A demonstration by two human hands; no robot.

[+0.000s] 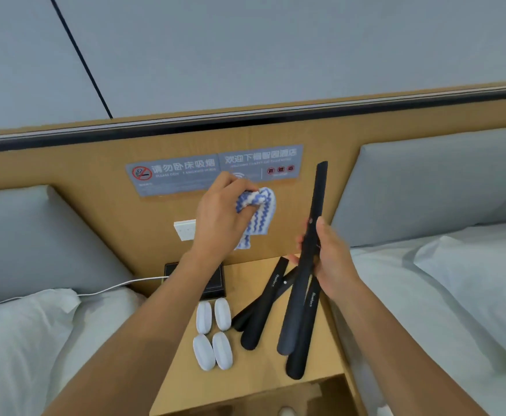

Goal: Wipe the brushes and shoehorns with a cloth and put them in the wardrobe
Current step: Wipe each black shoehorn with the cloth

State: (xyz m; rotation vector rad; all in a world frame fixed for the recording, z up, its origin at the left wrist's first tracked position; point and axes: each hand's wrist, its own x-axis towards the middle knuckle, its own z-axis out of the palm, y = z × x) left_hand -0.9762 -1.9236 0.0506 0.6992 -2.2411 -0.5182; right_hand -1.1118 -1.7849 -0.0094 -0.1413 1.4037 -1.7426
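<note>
Shoehorn (pixel 311 235) stands near upright at 3 o'clock of centre, gripped at mid-length by the right hand (pixel 332 259), fingers curled round it, its broad end hanging over the bench (pixel 263 376); left hand (pixel 218 217) at centre holds a bunched cloth (pixel 260 211), fingers curled round it, just beside the shoehorn; three more shoehorns (pixel 260 313) lie on the bench at 5 o'clock; four brushes (pixel 212 334) lie at their 9 o'clock.

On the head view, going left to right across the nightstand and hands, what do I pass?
White cable → white brushes → left hand with striped cloth → shoehorns on the nightstand → right hand holding a shoehorn.
</note>
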